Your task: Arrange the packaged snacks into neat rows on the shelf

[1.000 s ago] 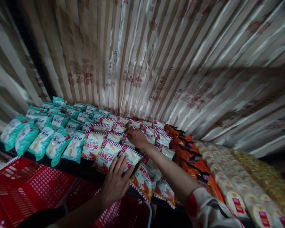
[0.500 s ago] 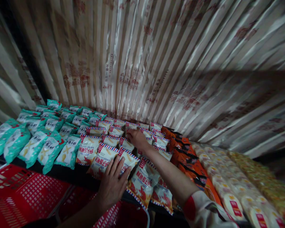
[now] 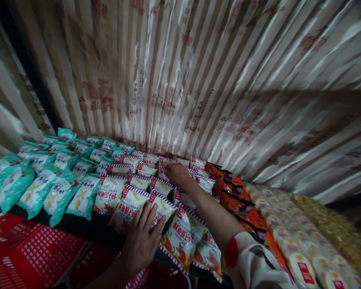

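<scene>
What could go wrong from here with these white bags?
The front white bags sit at the dark shelf edge, so one might slide toward a red basket below. The left hand could crush the bag it rests on. The right forearm, stretched across the rows, might knock some over.

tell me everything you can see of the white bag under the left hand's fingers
The white bag looks like shiny, puffed plastic. A red-and-blue striped edge runs along its top, slanting down to the right, with a red label near its upper left corner and yellowish sticks pictured on it. It sits among similar bags. The left hand covers much of its lower part.
</scene>
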`<move>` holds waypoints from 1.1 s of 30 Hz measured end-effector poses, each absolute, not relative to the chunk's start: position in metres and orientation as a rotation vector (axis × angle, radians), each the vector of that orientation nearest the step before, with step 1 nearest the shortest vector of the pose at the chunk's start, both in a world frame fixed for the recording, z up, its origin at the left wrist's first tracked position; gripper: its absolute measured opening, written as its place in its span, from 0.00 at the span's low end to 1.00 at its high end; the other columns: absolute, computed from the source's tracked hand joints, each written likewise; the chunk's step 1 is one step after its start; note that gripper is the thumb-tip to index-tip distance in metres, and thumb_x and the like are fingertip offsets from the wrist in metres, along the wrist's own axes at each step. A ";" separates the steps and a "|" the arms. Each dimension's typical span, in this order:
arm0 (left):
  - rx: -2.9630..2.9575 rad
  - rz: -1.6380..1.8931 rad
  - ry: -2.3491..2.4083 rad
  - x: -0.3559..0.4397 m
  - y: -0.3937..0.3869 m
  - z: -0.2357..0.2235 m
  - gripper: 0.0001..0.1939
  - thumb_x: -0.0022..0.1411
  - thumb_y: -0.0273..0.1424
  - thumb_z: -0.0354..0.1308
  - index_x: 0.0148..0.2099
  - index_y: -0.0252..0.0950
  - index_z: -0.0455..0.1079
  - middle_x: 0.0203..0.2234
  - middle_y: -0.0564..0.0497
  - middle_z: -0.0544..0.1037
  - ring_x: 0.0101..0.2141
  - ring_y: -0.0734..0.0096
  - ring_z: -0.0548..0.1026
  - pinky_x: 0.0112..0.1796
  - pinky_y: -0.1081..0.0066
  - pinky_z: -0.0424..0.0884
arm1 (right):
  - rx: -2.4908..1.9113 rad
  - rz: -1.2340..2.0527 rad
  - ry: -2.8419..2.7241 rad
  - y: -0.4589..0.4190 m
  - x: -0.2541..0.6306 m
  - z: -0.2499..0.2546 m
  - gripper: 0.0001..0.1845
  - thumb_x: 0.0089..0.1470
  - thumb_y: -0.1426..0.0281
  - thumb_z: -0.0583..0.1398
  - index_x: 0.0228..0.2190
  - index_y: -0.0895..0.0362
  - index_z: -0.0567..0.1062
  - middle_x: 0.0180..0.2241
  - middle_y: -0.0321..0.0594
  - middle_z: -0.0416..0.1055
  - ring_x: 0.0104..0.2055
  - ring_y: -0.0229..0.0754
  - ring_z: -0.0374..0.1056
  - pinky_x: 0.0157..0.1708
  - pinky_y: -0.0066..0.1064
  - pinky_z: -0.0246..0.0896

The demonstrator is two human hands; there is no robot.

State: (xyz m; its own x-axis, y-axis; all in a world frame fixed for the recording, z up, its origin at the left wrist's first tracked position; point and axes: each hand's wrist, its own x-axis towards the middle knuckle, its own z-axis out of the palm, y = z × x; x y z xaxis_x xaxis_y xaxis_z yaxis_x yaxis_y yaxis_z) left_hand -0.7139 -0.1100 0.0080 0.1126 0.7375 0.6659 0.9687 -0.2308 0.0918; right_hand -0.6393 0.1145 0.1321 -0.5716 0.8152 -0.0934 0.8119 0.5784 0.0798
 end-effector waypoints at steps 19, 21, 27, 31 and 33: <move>-2.018 -0.882 -1.648 -0.714 -0.110 0.006 0.25 0.61 0.38 0.55 0.60 0.43 0.61 0.61 0.43 0.59 0.61 0.48 0.54 0.58 0.51 0.51 | 1.560 -0.052 2.659 0.116 -0.653 0.133 0.14 0.56 0.63 0.54 0.40 0.47 0.77 0.42 0.36 0.76 0.43 0.41 0.71 0.39 0.28 0.61; -2.023 -0.869 -1.650 -0.714 -0.110 0.006 0.25 0.62 0.38 0.54 0.60 0.43 0.61 0.61 0.43 0.58 0.61 0.48 0.54 0.58 0.52 0.51 | 1.551 -0.060 2.662 0.116 -0.655 0.132 0.13 0.56 0.63 0.54 0.40 0.48 0.77 0.41 0.36 0.76 0.43 0.41 0.71 0.39 0.28 0.61; -2.019 -0.877 -1.648 -0.714 -0.109 0.006 0.25 0.61 0.39 0.55 0.60 0.42 0.61 0.61 0.43 0.58 0.61 0.48 0.53 0.58 0.52 0.51 | 1.425 -0.120 2.740 0.122 -0.648 0.130 0.13 0.57 0.63 0.54 0.41 0.47 0.77 0.41 0.32 0.76 0.43 0.38 0.70 0.38 0.24 0.60; -2.017 -0.897 -1.641 -0.713 -0.108 0.004 0.26 0.60 0.39 0.56 0.60 0.43 0.61 0.61 0.43 0.59 0.61 0.48 0.54 0.58 0.52 0.51 | 1.455 -0.060 2.742 0.132 -0.642 0.132 0.18 0.62 0.65 0.48 0.44 0.51 0.75 0.43 0.38 0.75 0.44 0.38 0.70 0.40 0.25 0.60; -2.014 -0.899 -1.647 -0.713 -0.108 0.003 0.26 0.60 0.39 0.57 0.60 0.44 0.61 0.61 0.43 0.59 0.61 0.48 0.54 0.58 0.52 0.50 | 1.494 0.000 2.722 0.138 -0.641 0.132 0.19 0.62 0.68 0.46 0.45 0.54 0.75 0.45 0.43 0.74 0.47 0.41 0.69 0.44 0.28 0.59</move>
